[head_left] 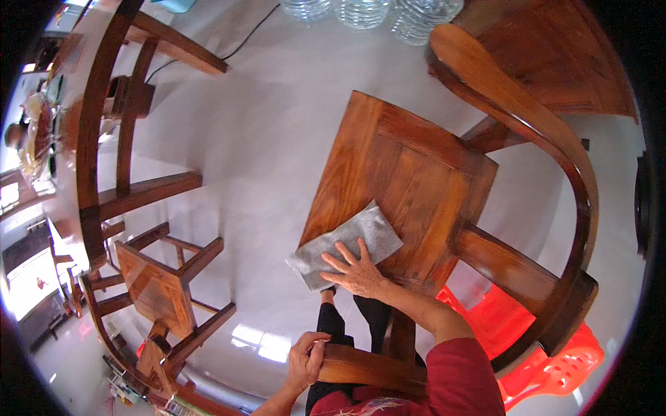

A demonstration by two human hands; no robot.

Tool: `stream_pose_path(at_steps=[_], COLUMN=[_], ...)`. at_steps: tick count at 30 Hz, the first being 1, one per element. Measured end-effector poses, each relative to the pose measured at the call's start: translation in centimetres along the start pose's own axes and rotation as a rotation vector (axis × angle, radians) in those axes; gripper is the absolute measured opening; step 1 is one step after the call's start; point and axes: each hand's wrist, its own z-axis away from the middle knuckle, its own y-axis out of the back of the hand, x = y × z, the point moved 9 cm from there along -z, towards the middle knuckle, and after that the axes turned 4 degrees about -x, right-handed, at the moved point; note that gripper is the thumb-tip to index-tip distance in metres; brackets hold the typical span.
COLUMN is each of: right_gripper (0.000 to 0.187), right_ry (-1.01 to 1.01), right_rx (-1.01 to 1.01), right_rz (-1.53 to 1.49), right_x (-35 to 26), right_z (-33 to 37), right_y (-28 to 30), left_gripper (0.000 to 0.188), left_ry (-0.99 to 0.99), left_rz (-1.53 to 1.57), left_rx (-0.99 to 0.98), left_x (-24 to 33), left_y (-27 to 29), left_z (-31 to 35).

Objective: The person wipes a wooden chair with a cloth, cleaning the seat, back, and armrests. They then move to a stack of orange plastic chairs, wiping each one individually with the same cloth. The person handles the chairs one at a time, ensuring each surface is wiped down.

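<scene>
A brown wooden armchair stands before me, its square seat (416, 187) in the middle of the view. On the near corner of that seat lies a grey cloth (368, 232), partly hanging past the edge. My right hand (357, 272) rests flat on the cloth with its fingers spread. Closed around the front end of the chair's near armrest (374, 367) is my left hand (305, 357). The curved top rail (534, 125) of the chair sweeps round on the right.
A red plastic stool (555, 364) stands behind the chair at the lower right. Another wooden chair (159, 288) is at the left, below a dark wooden table (90, 139). Several clear plastic bottles (361, 10) stand at the far side, near a wooden panel (555, 55). A black cable (253, 35) crosses the floor.
</scene>
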Motion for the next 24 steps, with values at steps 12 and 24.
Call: stream_pose_path(at_steps=[12, 24], right_gripper=[0.053, 0.058], right_ry=[-0.809, -1.351], right_rx=[0.248, 0.309], right_rz=[0.286, 0.155], right_x=[23.0, 20.9], right_z=[0.6, 11.1], right_y=[14.2, 9.1], left_gripper=[0.036, 0.033], left_ry=[0.089, -0.012], left_rz=[-0.021, -0.018], left_rx=[-0.012, -0.008], left_x=[0.3, -0.5], left_y=[-0.2, -0.3], left_z=[0.0, 0.2])
